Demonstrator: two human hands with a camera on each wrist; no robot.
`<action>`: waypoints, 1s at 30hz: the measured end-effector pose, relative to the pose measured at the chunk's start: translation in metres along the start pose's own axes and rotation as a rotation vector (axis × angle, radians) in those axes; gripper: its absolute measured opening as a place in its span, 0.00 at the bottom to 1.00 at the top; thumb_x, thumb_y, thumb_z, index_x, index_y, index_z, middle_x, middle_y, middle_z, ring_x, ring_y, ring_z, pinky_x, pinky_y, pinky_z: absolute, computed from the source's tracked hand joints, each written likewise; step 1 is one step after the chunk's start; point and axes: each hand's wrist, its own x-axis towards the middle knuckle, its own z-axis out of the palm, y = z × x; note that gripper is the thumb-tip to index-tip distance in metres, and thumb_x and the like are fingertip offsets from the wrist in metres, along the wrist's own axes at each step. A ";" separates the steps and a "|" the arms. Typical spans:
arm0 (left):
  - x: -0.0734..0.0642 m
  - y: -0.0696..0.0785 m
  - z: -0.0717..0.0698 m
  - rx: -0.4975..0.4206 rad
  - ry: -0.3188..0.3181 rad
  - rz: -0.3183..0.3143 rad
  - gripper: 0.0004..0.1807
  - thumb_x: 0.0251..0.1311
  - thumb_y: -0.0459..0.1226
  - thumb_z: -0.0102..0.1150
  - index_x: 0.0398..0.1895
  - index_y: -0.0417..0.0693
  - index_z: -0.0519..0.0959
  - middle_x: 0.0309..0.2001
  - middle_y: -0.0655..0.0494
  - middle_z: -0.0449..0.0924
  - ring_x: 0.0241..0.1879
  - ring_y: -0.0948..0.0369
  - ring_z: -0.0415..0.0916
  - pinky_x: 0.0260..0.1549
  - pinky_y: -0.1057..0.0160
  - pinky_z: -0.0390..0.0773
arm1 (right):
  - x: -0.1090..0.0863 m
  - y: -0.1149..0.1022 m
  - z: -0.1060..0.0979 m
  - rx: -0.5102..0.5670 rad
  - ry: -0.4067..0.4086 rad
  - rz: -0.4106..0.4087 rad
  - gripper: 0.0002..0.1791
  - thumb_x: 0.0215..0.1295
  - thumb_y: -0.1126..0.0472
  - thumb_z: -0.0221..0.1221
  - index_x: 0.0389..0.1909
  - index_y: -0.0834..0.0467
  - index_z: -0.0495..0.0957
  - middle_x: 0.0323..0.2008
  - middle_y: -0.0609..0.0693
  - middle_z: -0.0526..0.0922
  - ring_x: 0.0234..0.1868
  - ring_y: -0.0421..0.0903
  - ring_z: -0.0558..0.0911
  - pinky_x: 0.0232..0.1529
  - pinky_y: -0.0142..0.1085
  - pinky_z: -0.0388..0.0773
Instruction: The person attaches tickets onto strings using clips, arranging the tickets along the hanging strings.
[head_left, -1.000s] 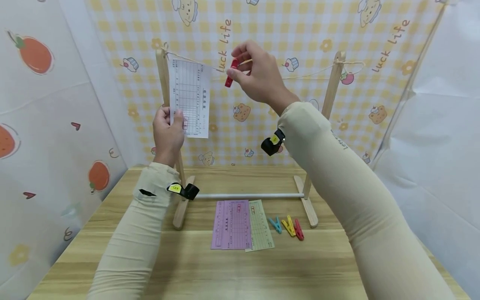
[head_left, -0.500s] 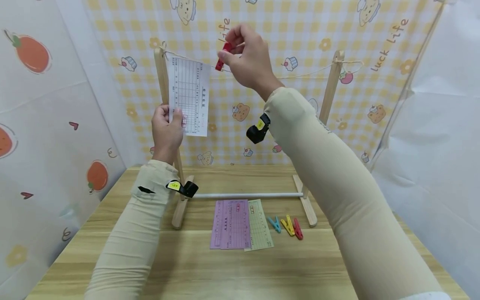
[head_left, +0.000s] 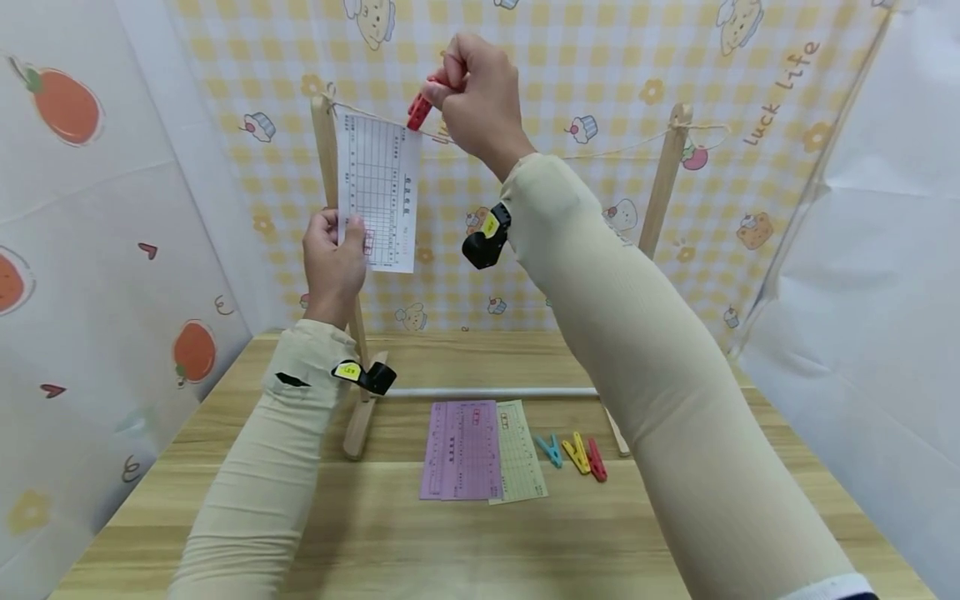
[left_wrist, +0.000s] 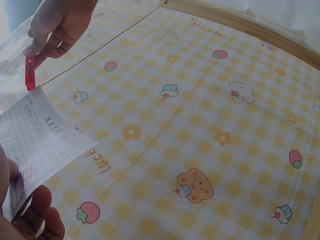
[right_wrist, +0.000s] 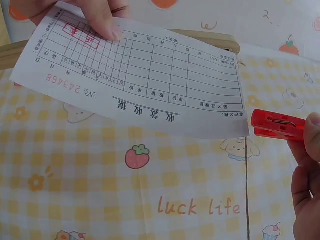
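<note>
My left hand (head_left: 333, 267) pinches a white receipt slip (head_left: 378, 196) near its lower end, thumb in front and fingers behind. The slip's top edge lies along the sagging string (head_left: 375, 115) near the left post. In my right hand (head_left: 480, 96) a red clothespin (head_left: 420, 110) is pinched between thumb and fingers. Its tip points down at the slip's upper right corner. The right wrist view shows the clothespin (right_wrist: 277, 125) right by the slip's edge, where the string runs. In the left wrist view the clothespin (left_wrist: 30, 72) stands just above the slip's corner.
Two wooden posts (head_left: 663, 183) carry the string, with a white rod (head_left: 487, 392) low between them. On the table (head_left: 480, 550) lie purple slips (head_left: 465, 450), a pale green slip (head_left: 522, 450), and a blue (head_left: 550, 450), a yellow (head_left: 577, 452) and a red clothespin (head_left: 597, 460).
My right hand has moved left and up with the red clothespin, from beside the slip to its upper right corner. The left hand and the slip have stayed nearly still.
</note>
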 end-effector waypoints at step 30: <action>0.002 -0.002 0.002 -0.017 -0.010 0.015 0.10 0.73 0.39 0.45 0.49 0.43 0.68 0.45 0.50 0.77 0.41 0.59 0.77 0.39 0.64 0.76 | 0.016 -0.008 0.030 -0.070 -0.072 0.120 0.17 0.64 0.62 0.60 0.23 0.56 0.61 0.34 0.48 0.77 0.46 0.39 0.80 0.39 0.26 0.75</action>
